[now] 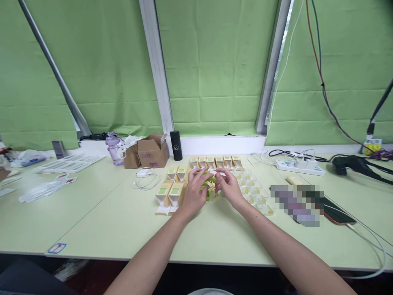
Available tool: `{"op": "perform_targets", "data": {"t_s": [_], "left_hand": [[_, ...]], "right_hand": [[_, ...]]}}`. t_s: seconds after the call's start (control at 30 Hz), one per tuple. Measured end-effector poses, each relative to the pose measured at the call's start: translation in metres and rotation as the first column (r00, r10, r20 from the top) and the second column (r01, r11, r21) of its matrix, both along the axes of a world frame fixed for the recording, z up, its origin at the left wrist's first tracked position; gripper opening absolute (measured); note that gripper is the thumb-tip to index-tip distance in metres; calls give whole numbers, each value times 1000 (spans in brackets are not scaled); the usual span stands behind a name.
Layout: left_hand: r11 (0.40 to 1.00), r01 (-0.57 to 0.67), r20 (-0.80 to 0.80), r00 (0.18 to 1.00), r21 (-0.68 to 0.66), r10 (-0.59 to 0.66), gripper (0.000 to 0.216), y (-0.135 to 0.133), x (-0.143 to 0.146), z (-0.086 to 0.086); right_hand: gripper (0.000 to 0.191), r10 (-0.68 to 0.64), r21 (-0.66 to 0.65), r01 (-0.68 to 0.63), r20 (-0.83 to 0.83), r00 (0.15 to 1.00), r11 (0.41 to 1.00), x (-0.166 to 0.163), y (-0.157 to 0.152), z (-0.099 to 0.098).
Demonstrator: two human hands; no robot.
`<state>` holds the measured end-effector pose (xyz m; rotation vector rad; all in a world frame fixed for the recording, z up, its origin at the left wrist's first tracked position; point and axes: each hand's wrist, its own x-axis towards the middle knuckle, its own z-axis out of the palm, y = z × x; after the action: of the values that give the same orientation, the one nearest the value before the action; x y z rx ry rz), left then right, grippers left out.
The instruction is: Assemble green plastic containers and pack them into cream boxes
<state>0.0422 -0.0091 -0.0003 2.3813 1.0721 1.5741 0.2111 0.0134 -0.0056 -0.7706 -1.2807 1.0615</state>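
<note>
At the middle of the table my left hand (196,189) and my right hand (229,186) come close together, fingers bent inward. Their fingertips meet around something small and pale that I cannot make out. Just below the fingers lie small yellow pieces (211,186) and a green piece (208,196), partly hidden by my left hand. Left of my hands stand open small cardboard boxes (170,196) with green squares. More such boxes (215,162) form a row behind. Beside my right hand are several clear plastic cups (257,191) with yellow centres.
A white charger (143,173) with its cable, a brown carton (152,151), a purple bottle (114,149) and a black cylinder (176,145) stand at the back left. On the right are a power strip (301,167), a phone (337,211) on a cable and a black device (353,166).
</note>
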Motion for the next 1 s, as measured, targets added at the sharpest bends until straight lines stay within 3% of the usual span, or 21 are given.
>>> {"op": "perform_targets", "data": {"t_s": [0.37,0.6,0.73,0.87,1.0], "left_hand": [[999,-27,-26,999,47,28,59,7,-3,-4],[998,-30,94,995,-60,35,50,8,0,-2],[984,-35,241,968,-173,77,44,14,0,-3],[969,18,373,925,-247,78,36,24,-2,-7],[952,49,426,900,-302,89,33,29,-4,-11]], "right_hand": [[60,85,-32,-86,-16,996,996,3,-6,3],[67,-22,-9,23,53,998,1000,7,-1,-1],[51,-119,66,108,191,974,992,17,-7,2],[26,-267,221,190,406,874,957,40,-26,8],[18,-420,406,188,615,668,894,74,-53,7]]}}
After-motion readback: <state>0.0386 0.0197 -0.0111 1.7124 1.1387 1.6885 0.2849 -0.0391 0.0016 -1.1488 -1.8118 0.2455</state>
